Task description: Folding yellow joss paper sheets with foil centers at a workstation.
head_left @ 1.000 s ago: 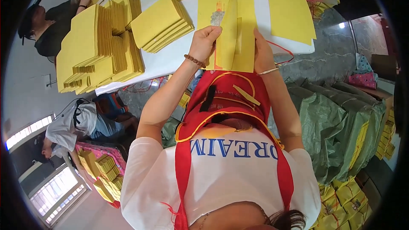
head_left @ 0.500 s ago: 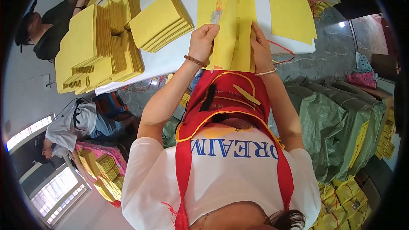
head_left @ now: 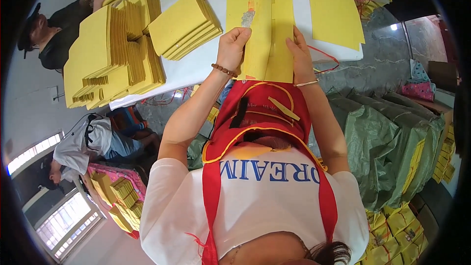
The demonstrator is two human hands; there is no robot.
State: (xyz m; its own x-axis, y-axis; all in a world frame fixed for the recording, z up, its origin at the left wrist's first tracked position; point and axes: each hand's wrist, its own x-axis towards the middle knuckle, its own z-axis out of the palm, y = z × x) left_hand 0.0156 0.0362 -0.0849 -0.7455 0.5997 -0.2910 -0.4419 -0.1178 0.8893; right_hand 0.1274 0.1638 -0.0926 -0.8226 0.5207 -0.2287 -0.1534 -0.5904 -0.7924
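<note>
Near the front edge of the white table [head_left: 339,55], I hold a yellow paper sheet [head_left: 282,61] with a flap standing up along its middle. My left hand [head_left: 234,48] is closed on its left part, thumb on top, beside a small silver and orange print. At the right edge, my right hand [head_left: 301,60] has its thumb over the paper and its fingers along the side, partly hidden. Left of the sheet lies a fanned stack of folded yellow papers [head_left: 184,24]. Flat yellow sheets [head_left: 333,12] lie to the right.
Tall piles of folded yellow paper [head_left: 93,44] fill the table's left end, where a co-worker [head_left: 64,32] handles paper. Another person [head_left: 91,140] bends over bundles at lower left. Green plastic sacks [head_left: 378,147] stand at my right, above tied yellow bundles [head_left: 397,230]. Red string [head_left: 328,64] hangs at the table edge.
My right hand has shifted slightly, its thumb now showing more over the sheet's right edge. The sheet and my left hand are nearly still. The co-worker's hands at far left have moved.
</note>
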